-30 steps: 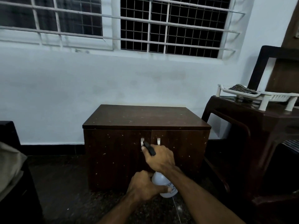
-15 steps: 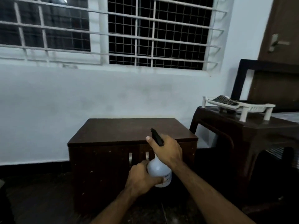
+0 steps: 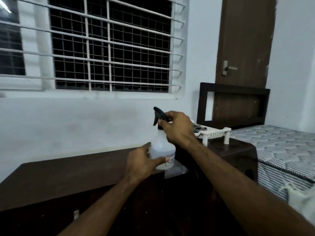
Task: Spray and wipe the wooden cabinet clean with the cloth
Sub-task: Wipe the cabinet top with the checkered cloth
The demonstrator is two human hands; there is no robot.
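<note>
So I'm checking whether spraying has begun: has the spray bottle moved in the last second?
Yes. The spray bottle has risen from in front of the cabinet doors to above the wooden cabinet top, held by the left hand and the right hand.

spray bottle (image 3: 162,150) | label: printed text present | too blurred to read
</note>
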